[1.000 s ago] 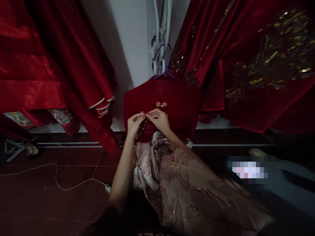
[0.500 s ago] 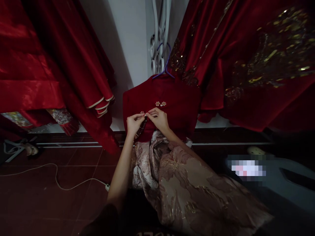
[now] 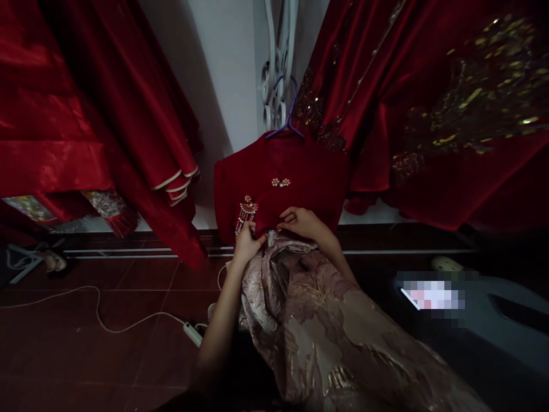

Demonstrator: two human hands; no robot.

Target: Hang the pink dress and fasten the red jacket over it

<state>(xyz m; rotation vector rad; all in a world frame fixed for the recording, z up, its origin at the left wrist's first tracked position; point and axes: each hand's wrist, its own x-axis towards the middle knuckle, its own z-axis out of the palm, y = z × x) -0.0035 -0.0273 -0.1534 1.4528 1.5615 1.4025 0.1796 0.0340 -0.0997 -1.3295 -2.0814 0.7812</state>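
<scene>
A dark red jacket (image 3: 309,171) hangs on a purple hanger (image 3: 286,111) from a white ornate rack. It bears a pearl clasp (image 3: 281,182) at the chest and a beaded tassel brooch (image 3: 246,212) lower left. My left hand (image 3: 249,245) pinches the jacket's lower hem just below the brooch. My right hand (image 3: 302,223) grips the hem a little to the right, fingers curled. A pink and gold brocade skirt (image 3: 326,320) hangs below the jacket and spreads toward me.
Red gowns (image 3: 429,114) with gold embroidery hang at right, more red satin garments (image 3: 86,114) at left. A white cable (image 3: 98,315) with a switch lies on the dark red tiled floor. A grey plastic chair (image 3: 493,315) stands at right.
Both hands have dropped from the brooch to the jacket's lower hem. The tassel brooch now hangs free on the jacket.
</scene>
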